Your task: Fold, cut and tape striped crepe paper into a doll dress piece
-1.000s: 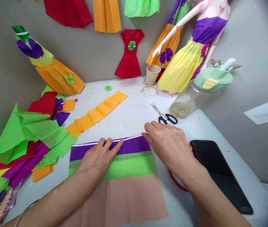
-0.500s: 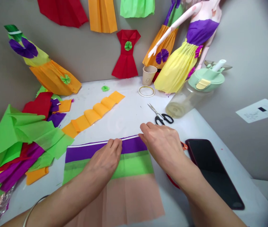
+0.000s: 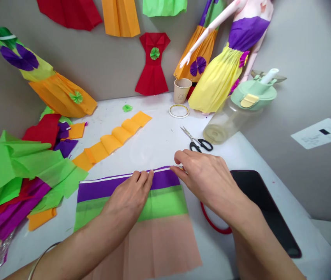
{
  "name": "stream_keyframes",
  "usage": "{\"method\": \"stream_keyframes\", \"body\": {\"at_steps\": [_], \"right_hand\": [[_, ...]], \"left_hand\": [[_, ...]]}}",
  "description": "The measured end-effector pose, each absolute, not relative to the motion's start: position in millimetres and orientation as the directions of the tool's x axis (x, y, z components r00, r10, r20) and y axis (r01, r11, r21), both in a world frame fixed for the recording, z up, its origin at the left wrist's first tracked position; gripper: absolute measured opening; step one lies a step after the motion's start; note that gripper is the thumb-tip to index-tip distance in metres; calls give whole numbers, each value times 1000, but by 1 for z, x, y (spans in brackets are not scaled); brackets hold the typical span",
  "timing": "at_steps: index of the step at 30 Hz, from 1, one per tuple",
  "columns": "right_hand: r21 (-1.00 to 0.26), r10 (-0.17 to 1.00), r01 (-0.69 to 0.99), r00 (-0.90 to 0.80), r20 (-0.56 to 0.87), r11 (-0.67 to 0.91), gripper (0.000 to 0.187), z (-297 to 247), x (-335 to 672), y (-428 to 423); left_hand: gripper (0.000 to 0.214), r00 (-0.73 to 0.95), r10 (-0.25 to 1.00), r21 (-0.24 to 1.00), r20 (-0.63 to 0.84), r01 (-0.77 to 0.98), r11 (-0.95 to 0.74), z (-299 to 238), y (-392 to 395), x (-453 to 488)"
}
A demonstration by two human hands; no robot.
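By the left hand (image 3: pixel 130 194), bunched tighter than a second ago, the white strip (image 3: pixel 104 179) edging the layered paper (image 3: pixel 165 204) is being pressed onto the table (image 3: pixel 159 144), presumably being steadied, while any pinch by it or the curled right hand (image 3: pixel 208 175) cannot be told, and a red dress (image 3: pixel 151 76) is being displayed against the wall (image 3: pixel 118 70).

Passable between orange strip (image 3: pixel 112 144) and scissors (image 3: pixel 194 138); right hand (image 3: pixel 205 175) (nearer side) and bottle (image 3: pixel 237 113) obstruct

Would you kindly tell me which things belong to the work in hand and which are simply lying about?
Apparently in use: striped sheet under the left hand; white strip along its edge.
Seemingly lying about: phone, bottle, black-handled scissors, paper cup, wavy orange paper.
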State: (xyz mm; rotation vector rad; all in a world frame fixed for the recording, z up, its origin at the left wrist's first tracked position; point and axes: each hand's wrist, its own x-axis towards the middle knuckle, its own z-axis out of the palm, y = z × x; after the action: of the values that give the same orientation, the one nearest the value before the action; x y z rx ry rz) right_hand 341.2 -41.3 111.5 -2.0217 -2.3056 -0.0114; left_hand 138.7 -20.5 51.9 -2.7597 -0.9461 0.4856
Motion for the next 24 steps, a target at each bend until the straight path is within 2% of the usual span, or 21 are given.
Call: {"method": "stream_keyframes", "body": {"at_steps": [5,12,21,24], "right_hand": [[16,992,992,-126,34,125,11,111,343,-40],[86,992,990,-115,57,110,11,106,340,-37],[103,990,989,-116,86,107,12,100,341,-36],[102,990,989,-112,84,103,12,100,341,-37]], "left_hand": [[70,769,608,-297,-197,544,-784,48,-23,137],[72,765,606,-273,-217,548,-791,53,-22,141],[73,743,624,-273,-243,565,-779,56,-21,152],[63,767,593,-284,-245,528,-800,57,-23,159]]}}
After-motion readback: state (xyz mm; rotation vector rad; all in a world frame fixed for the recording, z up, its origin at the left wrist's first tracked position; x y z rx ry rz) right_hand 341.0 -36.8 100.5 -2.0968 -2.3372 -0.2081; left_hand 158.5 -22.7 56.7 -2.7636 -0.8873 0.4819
